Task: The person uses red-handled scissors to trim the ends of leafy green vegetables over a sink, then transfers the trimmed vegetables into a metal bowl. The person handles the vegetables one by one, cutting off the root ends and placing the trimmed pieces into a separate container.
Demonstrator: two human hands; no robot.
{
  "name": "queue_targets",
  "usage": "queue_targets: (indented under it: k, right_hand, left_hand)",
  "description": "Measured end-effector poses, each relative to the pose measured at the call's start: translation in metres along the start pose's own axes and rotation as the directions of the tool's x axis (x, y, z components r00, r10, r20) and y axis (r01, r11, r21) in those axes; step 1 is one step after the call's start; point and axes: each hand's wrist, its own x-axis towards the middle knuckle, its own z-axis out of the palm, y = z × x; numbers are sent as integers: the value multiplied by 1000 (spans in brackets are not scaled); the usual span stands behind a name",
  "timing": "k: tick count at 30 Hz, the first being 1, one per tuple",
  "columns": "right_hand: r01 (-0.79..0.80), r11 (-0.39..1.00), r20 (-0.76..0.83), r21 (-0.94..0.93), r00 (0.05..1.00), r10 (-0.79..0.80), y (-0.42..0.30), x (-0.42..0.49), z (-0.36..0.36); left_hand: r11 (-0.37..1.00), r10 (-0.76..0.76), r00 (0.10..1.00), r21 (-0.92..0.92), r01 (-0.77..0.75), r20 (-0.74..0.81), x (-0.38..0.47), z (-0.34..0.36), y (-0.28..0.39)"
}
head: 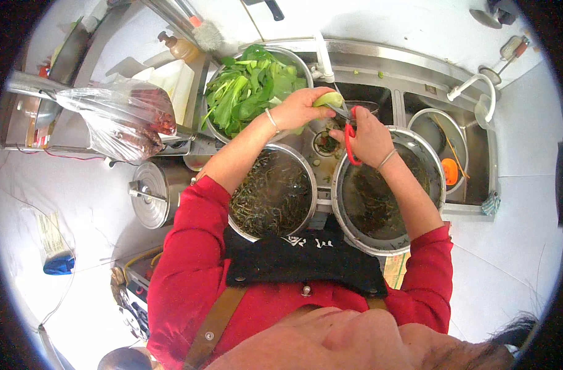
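My left hand (304, 108) grips a pale green vegetable stem (328, 100) over the left sink basin. In my right hand (369, 136) are red-handled scissors (349, 138), their blades meeting the stem; how far they are parted is hard to tell. A metal bowl (310, 69) heaped with green leafy vegetables (258, 88) stands left of my hands. Nearer my body, a round pan (314, 185) of dark stringy greens in water is on the left. Another pan (339, 208) with dark greens in water lies beneath my right forearm. Green scraps lie around the sink drain (326, 142).
A white faucet (325, 60) rises behind my hands. In the right basin sit a round bowl (464, 134), a stick and an orange object (449, 171). A clear plastic bag (96, 111) of dark red food hangs at the left, above a lidded metal pot (149, 194).
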Motion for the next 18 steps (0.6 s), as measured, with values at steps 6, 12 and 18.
queue_targets:
  k: [6,12,18]
  right_hand:
    - [-108,994,109,-17,988,109,13,-5,-1]
    - [-110,993,106,39,989,106,37,-9,0]
    - [-580,590,457,561,812,364,58,-15,-5]
  left_hand:
    - [994,-103,987,59,96,121,19,3,-4]
    - [988,-156,973,42,151,168,25,6,-8]
    - [974,-207,974,111,196,89,18,-28,-11]
